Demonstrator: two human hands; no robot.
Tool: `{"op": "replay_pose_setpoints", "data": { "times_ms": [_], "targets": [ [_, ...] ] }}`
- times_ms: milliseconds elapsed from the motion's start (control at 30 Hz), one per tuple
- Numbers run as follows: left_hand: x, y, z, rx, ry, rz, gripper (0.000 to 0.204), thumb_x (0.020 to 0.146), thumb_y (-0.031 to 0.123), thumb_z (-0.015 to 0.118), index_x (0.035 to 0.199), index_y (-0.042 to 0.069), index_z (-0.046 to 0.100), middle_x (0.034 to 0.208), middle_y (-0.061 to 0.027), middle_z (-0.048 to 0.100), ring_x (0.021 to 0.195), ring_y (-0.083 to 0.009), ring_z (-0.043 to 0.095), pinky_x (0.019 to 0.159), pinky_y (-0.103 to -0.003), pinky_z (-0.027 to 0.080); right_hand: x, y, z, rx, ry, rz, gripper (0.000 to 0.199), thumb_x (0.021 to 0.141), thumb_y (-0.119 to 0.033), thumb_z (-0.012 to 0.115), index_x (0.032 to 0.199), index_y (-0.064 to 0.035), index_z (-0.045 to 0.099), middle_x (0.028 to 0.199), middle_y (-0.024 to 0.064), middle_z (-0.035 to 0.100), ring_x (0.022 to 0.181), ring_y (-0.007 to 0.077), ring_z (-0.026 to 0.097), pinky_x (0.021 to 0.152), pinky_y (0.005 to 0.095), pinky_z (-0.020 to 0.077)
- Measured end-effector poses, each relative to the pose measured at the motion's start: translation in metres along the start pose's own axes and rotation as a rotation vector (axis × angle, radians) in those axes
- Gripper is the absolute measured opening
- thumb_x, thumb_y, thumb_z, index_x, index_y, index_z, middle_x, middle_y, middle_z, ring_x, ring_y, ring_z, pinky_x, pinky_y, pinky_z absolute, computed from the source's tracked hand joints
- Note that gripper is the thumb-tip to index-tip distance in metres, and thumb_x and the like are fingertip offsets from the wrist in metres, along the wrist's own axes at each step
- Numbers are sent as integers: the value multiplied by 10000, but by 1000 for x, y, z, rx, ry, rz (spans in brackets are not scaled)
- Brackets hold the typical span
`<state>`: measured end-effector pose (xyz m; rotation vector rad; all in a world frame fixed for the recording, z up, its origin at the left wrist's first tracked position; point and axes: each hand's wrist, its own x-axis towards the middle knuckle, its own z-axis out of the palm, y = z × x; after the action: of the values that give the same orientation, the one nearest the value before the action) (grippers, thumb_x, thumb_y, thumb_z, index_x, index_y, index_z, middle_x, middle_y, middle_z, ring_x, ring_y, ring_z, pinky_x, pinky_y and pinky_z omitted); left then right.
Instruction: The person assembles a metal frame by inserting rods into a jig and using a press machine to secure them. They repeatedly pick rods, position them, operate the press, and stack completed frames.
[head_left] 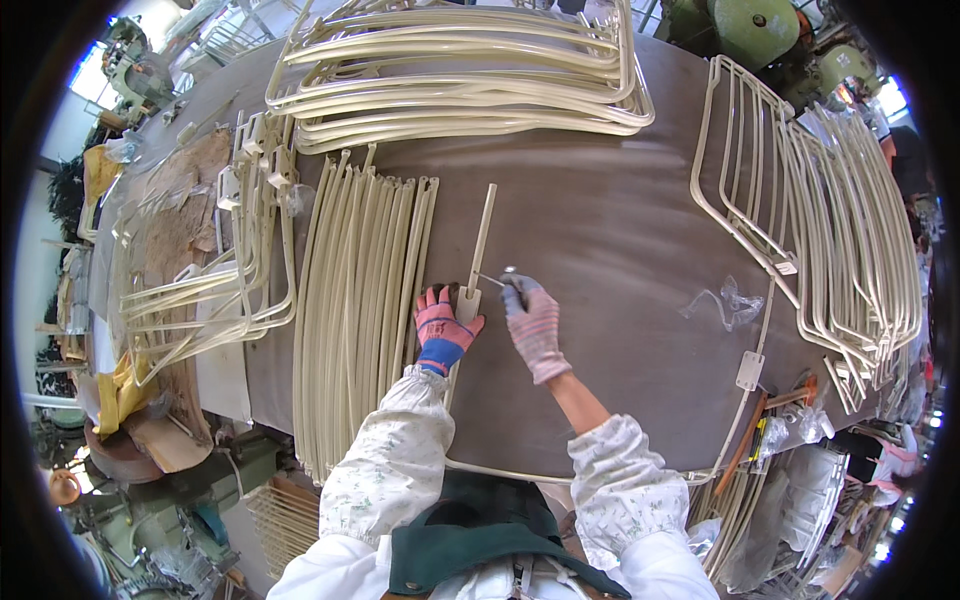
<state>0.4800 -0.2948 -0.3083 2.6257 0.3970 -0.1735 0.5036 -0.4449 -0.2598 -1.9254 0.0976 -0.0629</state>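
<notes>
A cream metal tube (484, 230) lies on the brown table in front of me, with a flat cream plate (467, 306) on it. My left hand (446, 328), in a pink and blue glove, is closed over the tube at the plate. Just to the right, my right hand (533, 325), in a pink and grey glove, pinches a thin metal rod (489, 278). The rod's tip reaches the tube just above the plate. A shiny bit shows at the right fingertips; the rod's exact kind is unclear.
Left of my hands lies a row of straight cream tubes (365, 290). Bent frames are stacked at the far side (470, 100), leftward (240, 270) and on the right (850, 230). Clear plastic (735, 304) and an orange-handled hammer (790, 396) lie to the right.
</notes>
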Motion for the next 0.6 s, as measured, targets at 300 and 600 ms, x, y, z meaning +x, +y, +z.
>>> {"op": "replay_pose_setpoints", "data": {
  "times_ms": [300,600],
  "targets": [
    [8,-42,44,-172,-1,103,897,516,306,762,1287,87,358,1327,-229,322,1212,-402,323,1003,-425,313,-106,105,-211,-349,759,100,169,871,-95,522,999,-2,579,844,67,595,738,148,535,718,289,447],
    [15,-42,-15,-1098,-445,-106,537,657,38,745,1136,33,503,980,-81,597,831,-174,610,733,-298,522,-235,241,-385,-1214,697,523,425,847,-113,456,1269,-157,438,1028,181,556,946,320,528,806,445,414]
  ]
}}
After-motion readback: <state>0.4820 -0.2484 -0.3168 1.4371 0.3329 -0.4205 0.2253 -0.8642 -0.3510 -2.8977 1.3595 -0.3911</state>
